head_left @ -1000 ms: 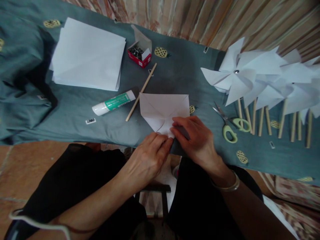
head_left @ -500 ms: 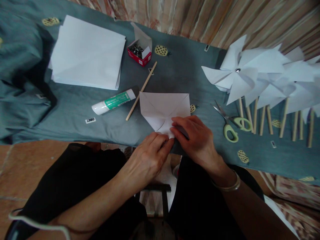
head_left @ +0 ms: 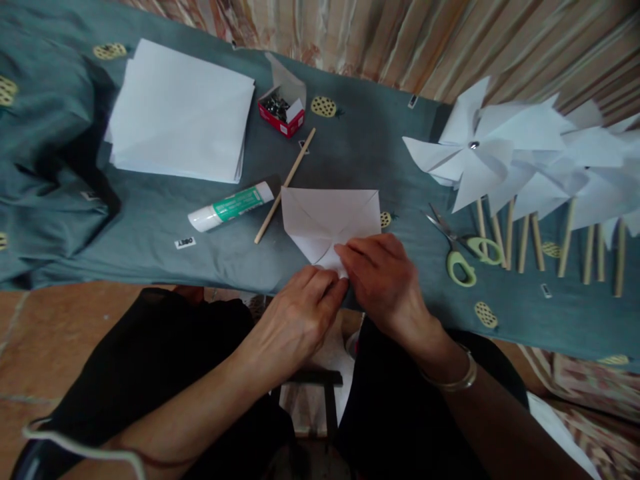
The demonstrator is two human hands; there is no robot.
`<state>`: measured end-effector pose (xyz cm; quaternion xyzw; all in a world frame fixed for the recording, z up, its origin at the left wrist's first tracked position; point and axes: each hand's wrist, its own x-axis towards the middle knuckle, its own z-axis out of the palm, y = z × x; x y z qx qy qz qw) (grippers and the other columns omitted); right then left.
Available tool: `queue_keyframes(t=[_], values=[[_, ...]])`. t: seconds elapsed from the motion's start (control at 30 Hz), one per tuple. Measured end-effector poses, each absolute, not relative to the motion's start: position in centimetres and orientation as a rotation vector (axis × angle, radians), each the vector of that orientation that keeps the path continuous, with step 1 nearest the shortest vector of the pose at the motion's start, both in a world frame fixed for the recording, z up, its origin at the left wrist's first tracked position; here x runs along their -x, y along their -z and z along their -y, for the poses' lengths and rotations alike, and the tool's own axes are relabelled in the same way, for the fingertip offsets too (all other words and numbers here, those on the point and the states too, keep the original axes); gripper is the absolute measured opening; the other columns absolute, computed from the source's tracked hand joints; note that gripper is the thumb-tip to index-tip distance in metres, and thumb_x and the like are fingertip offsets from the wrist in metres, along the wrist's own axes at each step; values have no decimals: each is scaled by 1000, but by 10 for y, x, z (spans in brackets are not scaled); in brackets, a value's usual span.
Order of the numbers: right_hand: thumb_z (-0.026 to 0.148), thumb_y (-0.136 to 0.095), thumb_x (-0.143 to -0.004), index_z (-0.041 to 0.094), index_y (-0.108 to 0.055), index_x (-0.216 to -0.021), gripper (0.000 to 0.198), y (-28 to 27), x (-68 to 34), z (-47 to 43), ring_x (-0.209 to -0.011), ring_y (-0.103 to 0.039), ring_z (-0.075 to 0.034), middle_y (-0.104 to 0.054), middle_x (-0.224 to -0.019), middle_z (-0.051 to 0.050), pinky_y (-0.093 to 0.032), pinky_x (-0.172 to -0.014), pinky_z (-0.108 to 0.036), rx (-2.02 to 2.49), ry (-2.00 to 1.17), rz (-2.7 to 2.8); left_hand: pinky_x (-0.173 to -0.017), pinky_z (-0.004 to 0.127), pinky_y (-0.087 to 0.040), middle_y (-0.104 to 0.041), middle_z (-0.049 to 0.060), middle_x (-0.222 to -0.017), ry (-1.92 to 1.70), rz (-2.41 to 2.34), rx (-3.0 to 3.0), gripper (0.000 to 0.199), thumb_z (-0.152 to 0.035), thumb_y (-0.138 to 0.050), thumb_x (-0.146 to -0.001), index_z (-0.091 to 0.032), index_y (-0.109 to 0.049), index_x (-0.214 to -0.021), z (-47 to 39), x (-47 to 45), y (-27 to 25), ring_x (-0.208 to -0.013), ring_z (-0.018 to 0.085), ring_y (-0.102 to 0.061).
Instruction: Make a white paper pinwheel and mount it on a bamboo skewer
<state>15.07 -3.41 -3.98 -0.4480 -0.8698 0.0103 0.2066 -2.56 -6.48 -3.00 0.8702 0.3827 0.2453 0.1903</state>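
A creased white paper sheet (head_left: pixel 333 210) lies at the table's near edge, its near corner bent up under my fingers. My left hand (head_left: pixel 305 303) is closed on that near corner, the fingertips pinching the paper. From the right, my right hand (head_left: pixel 383 277) presses curled fingers on the same sheet, close to the left fingertips; its fingertips are partly hidden. Just left of the sheet a thin wooden stick (head_left: pixel 285 187) rests, its middle close to the paper's far left corner. A glue stick (head_left: pixel 231 207) with a green label lies beyond the stick's left side.
At the far left is a stack of white paper (head_left: pixel 183 110). An open red box (head_left: pixel 283 113) holds small metal pins. Green-handled scissors (head_left: pixel 463 247) lie to the right. Several paper pinwheels (head_left: pixel 483 147) on wooden sticks overlap at the far right.
My right hand's fingers have curled in more and slid slightly over the paper near the left fingertips. My left hand keeps its pinch. The view has shifted a little.
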Motion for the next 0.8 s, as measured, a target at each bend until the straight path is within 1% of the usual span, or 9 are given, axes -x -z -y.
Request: queue_keyframes(t=[0.17,0.3,0.47,0.6,0.7,0.8], values=[[12,-47,-95,15,-69,-98,23,32,-142,34,-86,-55,-25,-70,-92,-10,-48,-73,-38,1335,29,2493,-77,39,-60,-63,13,-99,-691,-1073,-2443,24,-12,-46,-95,-7,-59,-114,65,26,32,-91,22,-59],[11,-48,-94,20,-67,-92,21,28,-140,33,-85,-52,-24,-68,-89,-7,-44,-72,-38,1385,38,2516,-77,38,-60,-63,11,-99,-710,-1073,-2432,23,-11,-45,-96,-10,-60,-114,65,26,33,-91,21,-59],[13,-48,-95,21,-65,-91,19,26,-142,31,-88,-51,-25,-68,-88,-5,-42,-72,-38,1370,64,2549,-77,36,-59,-63,12,-99,-708,-1061,-2418,23,-12,-44,-96,-8,-60,-112,64,27,31,-92,21,-58],[14,-47,-95,22,-65,-94,19,25,-142,32,-87,-52,-25,-67,-86,-6,-42,-73,-41,1377,77,2546,-78,34,-58,-64,10,-100,-739,-1079,-2399,23,-13,-43,-98,-10,-61,-111,66,26,35,-91,19,-58],[15,-46,-96,21,-64,-96,19,23,-141,33,-88,-52,-26,-67,-90,-6,-42,-74,-42,1379,79,2571,-77,34,-58,-64,11,-99,-781,-1092,-2385,22,-14,-43,-98,-9,-62,-108,66,26,37,-90,19,-57],[17,-45,-96,22,-63,-102,20,23,-142,36,-96,-54,-29,-67,-102,-8,-42,-79,-44,1392,-7,2513,-76,33,-57,-65,11,-98,-739,-1069,-2382,21,-15,-44,-98,-9,-62,-107,65,26,36,-90,19,-58]])
